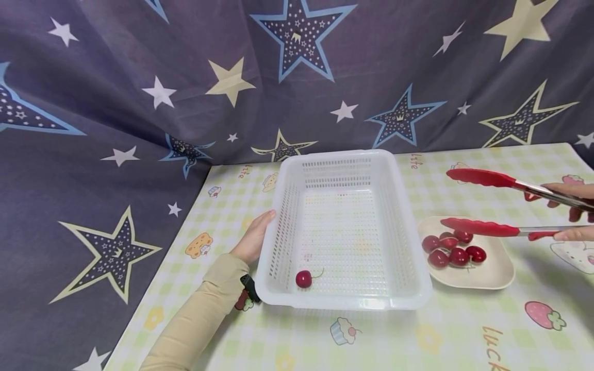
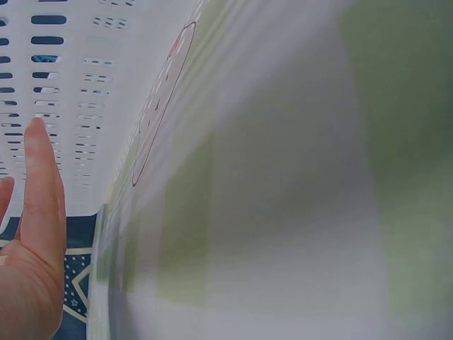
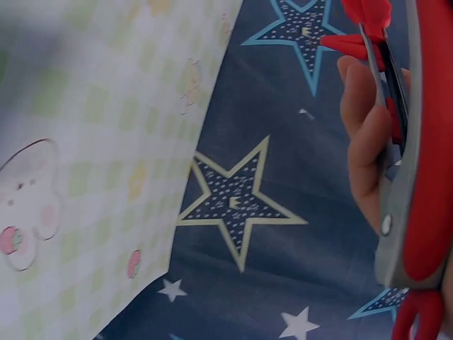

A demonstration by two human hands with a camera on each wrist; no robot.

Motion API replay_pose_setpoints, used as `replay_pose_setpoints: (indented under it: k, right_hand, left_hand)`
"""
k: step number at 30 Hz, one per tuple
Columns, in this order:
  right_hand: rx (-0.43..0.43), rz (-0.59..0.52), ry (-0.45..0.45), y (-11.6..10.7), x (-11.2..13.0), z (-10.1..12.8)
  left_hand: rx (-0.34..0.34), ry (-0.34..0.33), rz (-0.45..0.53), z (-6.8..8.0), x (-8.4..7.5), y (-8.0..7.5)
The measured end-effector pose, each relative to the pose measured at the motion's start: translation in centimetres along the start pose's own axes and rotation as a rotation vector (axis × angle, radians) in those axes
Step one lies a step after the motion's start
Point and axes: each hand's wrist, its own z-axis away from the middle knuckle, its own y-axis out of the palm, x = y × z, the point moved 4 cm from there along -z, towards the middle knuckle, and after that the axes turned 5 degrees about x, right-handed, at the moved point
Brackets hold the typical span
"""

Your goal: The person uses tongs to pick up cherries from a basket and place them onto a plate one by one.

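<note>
My left hand touches the left wall of a white perforated plastic basket, its index finger straight in the left wrist view. One dark red cherry with a stem lies in the basket's near left corner. At the right edge of the head view, my right hand holds red-tipped metal tongs, partly out of frame. The tongs are spread wide with nothing between their tips. Below the lower tip, several cherries lie on a cream plate right of the basket.
A green-and-white checked tablecloth with cartoon prints covers the table. Behind and to the left hangs a dark star-patterned cloth. The basket's right rim stands close beside the plate.
</note>
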Motion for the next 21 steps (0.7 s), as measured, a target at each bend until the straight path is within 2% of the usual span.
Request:
replay_pose_setpoints:
  k: [5, 9, 12, 15, 21]
  right_hand:
    - [0.004, -0.017, 0.009, -1.5, 3.0, -1.2]
    - [-0.008, 0.039, -0.035, -2.9, 6.0, -2.0]
    - [-0.048, 0.103, -0.105, -3.8, 7.7, -2.6]
    - [-0.057, 0.107, -0.18, -4.3, 9.1, -3.2]
    - [-0.078, 0.05, -0.356, -4.7, 11.6, -4.6]
  left_hand:
    - [0.005, 0.004, 0.0, 0.0, 0.0, 0.1]
    - [0.0, -0.003, -0.009, -0.1, 0.0, 0.0]
    - [-0.01, -0.013, -0.006, -0.2, 0.1, -0.1]
    - [-0.02, -0.021, -0.001, -0.2, 0.2, 0.0]
    - [-0.029, -0.019, 0.006, -0.1, 0.2, 0.1]
